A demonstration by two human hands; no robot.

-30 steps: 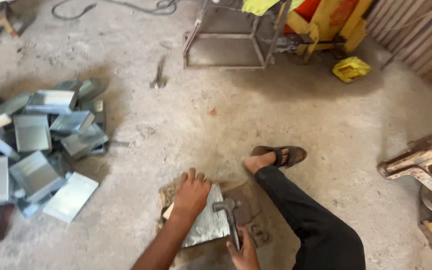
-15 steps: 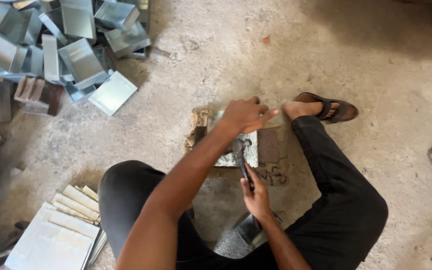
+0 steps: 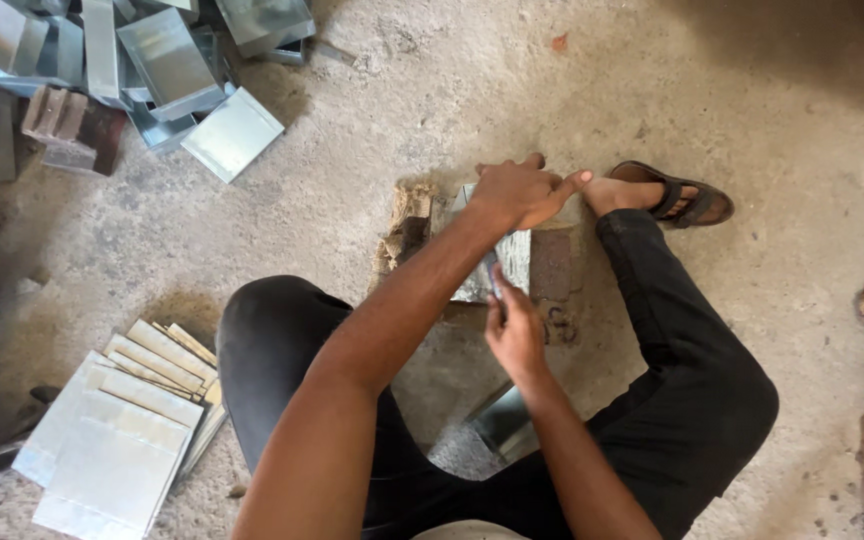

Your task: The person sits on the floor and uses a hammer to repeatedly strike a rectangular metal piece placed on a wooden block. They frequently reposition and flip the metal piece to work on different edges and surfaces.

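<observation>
Sitting on the concrete floor (image 3: 432,110), a person is working over a wooden block (image 3: 414,225) that is lying just ahead of the bent knees. Pressing flat on a small sheet-metal piece (image 3: 517,262), the left hand (image 3: 520,192) is lying on its far end with fingers spread and not curled around anything, the arm crossing over the block's near edge. Resting on top of the block, the metal piece is reaching toward its right side, where a reddish brick-like slab (image 3: 552,265) is lying against it. Closing around the slim handle of a hammer (image 3: 493,278), the right hand (image 3: 515,335) is sitting at the near side of the block, and the handle is pointing from the fist toward the metal piece; the hammer's head is hidden under the left forearm. Just right of the block, a sandalled foot (image 3: 667,195) is lying almost beside the left fingertips. Near the person's lap, on the near side of the block, another bent metal piece (image 3: 502,420) is lying on the floor. Far left and beyond the block, a heap of folded metal trays (image 3: 167,65) is lying spread out, and left of the block on the near side, a stack of flat metal sheets (image 3: 117,440) is lying beside the left knee.
</observation>
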